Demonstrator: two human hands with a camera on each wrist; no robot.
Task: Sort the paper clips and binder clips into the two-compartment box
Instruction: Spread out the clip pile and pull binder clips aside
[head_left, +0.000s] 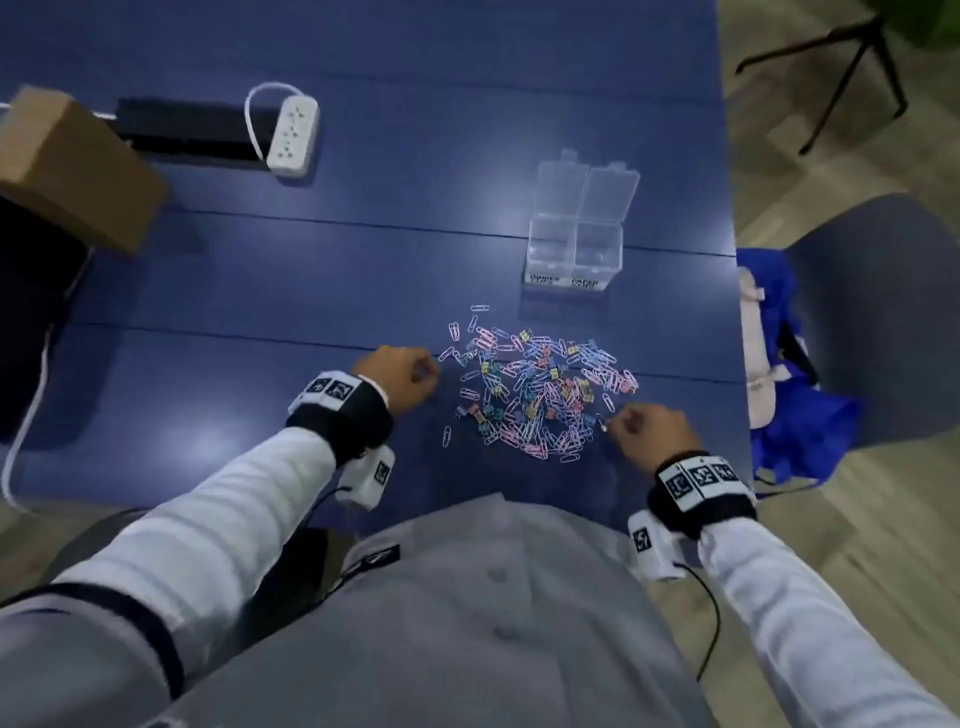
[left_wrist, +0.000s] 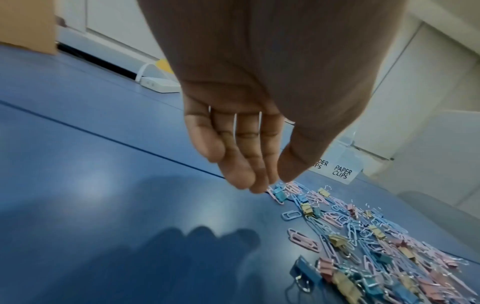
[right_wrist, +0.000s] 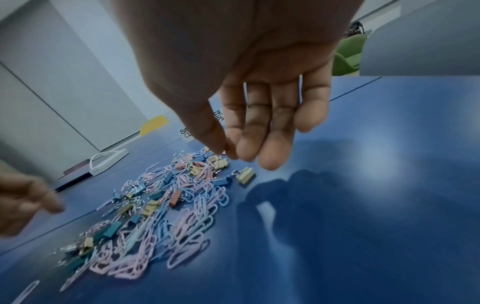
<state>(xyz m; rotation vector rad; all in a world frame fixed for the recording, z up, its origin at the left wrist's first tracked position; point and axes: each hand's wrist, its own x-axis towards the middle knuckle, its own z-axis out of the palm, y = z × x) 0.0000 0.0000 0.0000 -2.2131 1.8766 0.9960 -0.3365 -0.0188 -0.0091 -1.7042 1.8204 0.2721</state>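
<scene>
A loose pile of pastel paper clips and small binder clips (head_left: 540, 389) lies on the blue table, also seen in the left wrist view (left_wrist: 363, 236) and the right wrist view (right_wrist: 168, 205). Behind it stands the clear two-compartment box (head_left: 574, 244), lids flipped open; its PAPER CLIPS label (left_wrist: 342, 171) and part of its binder label (right_wrist: 185, 131) show. My left hand (head_left: 415, 374) hovers at the pile's left edge, fingertips (left_wrist: 259, 187) pointing down over a blue binder clip (left_wrist: 279, 194), holding nothing. My right hand (head_left: 623, 423) is at the pile's near right edge; thumb nearly meets forefinger (right_wrist: 228, 154) above a yellow binder clip (right_wrist: 219, 162), nothing visible between them.
A white power strip (head_left: 293, 135) and a black cable slot (head_left: 182, 130) lie at the back left, beside a cardboard box (head_left: 72, 166). The table's right edge (head_left: 732, 312) runs close to the box. A chair with a blue bag (head_left: 810, 415) stands past it.
</scene>
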